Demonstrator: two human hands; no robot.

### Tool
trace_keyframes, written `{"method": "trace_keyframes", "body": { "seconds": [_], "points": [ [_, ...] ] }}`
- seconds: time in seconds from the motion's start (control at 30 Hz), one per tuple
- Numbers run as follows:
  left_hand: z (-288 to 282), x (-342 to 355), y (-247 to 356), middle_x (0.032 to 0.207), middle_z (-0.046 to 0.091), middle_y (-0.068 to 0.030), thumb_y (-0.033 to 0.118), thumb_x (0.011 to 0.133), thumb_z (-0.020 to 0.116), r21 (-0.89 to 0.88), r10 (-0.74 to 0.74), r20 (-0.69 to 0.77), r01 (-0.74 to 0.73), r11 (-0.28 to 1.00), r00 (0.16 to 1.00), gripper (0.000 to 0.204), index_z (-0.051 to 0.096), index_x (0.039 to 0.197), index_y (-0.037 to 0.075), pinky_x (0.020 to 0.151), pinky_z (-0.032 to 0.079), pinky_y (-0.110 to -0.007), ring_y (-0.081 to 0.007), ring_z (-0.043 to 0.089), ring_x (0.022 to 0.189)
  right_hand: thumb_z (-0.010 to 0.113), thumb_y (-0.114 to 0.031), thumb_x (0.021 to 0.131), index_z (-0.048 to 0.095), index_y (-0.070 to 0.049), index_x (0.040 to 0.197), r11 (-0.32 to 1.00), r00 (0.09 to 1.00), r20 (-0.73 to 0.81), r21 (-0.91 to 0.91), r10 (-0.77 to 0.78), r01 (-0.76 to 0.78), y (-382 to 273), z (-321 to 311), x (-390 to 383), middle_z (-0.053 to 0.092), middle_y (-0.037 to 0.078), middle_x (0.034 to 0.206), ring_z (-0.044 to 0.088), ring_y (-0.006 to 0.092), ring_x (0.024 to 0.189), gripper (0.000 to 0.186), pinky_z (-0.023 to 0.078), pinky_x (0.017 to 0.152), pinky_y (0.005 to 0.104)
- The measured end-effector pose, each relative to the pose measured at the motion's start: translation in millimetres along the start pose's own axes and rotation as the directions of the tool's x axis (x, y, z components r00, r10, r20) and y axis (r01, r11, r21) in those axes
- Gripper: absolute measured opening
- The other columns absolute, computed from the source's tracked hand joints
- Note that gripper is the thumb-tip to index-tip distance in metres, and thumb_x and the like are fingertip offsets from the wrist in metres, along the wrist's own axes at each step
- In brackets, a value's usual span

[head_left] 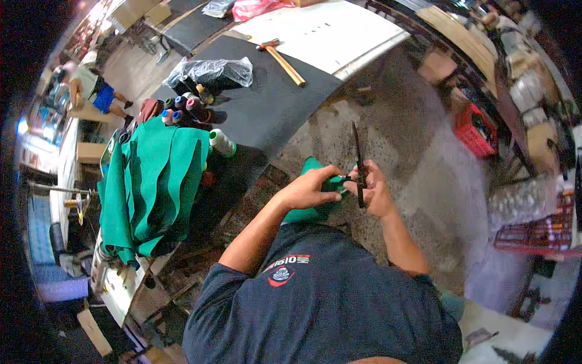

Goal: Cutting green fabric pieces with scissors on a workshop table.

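Green fabric point(151, 182) lies in a folded stack far out to the left of the grip, draped over the edge of a dark-topped workbench point(273, 103). Beyond it stand thread cones point(182, 110) in dark red, blue and pink, and a pale green-tipped spool point(221, 143) sits at the stack's right edge. Farther back on the bench lies a crumpled clear plastic bag point(212, 71), then a wooden-handled hammer point(282, 60), its handle slanting down to the right.

The left hand point(309, 189) is closed around a small green fabric piece point(315, 206), pinching its upper edge; the rest of the piece hangs below and behind that hand, toward the person's chest. Just right of it, the right hand point(376, 193) grips the handles of black scissors point(359, 173). Their long axis runs nearly straight up and away from the body, tips pointing away from the person. The blades look close together, though whether fully shut I cannot tell. The fabric edge meets the scissors near the pivot, to the left of the blades, so the left hand is the one nearer the cloth.

Right of the grip, well apart on the floor, stand a red plastic crate point(476, 128) and a red wire rack point(533, 233).
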State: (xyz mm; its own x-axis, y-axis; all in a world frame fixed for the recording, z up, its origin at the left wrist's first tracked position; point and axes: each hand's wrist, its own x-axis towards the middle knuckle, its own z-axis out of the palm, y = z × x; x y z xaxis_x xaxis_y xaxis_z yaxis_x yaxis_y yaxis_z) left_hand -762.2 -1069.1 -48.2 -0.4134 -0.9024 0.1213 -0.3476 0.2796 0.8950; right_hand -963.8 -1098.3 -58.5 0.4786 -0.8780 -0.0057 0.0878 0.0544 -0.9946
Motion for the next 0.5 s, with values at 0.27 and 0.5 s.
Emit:
{"method": "trace_keyframes", "body": {
  "seconds": [0.27, 0.5],
  "points": [
    [-12, 121, -55, 0.109, 0.058, -0.017, 0.019, 0.067, 0.074, 0.317, 0.052, 0.009, -0.052, 0.947, 0.999, 0.062, 0.046, 0.121, 0.006, 0.088, 0.042, -0.042, -0.0349, 0.053, 0.105, 0.071, 0.0, 0.074, 0.047, -0.006, 0.099, 0.97, 0.995, -0.093, -0.239, 0.021, -0.043, -7, -85, 98, 0.052, -0.001, 0.087, 0.052, 0.0089, 0.078, 0.035, 0.044, 0.071, 0.0251],
    [-54, 242, -98, 0.104, 0.058, -0.019, 0.006, 0.069, 0.058, 0.453, 0.155, -0.142, -0.075, 0.889, 0.978, 0.045, 0.047, 0.113, 0.001, 0.085, 0.041, -0.044, -0.035, 0.055, 0.099, 0.072, 0.003, 0.072, 0.047, -0.006, 0.098, 0.908, 0.981, -0.166, -0.418, -0.096, 0.018, -52, -161, 199, 0.051, 0.001, 0.087, 0.05, 0.0097, 0.083, 0.038, 0.044, 0.073, 0.0255]
  ]
}}
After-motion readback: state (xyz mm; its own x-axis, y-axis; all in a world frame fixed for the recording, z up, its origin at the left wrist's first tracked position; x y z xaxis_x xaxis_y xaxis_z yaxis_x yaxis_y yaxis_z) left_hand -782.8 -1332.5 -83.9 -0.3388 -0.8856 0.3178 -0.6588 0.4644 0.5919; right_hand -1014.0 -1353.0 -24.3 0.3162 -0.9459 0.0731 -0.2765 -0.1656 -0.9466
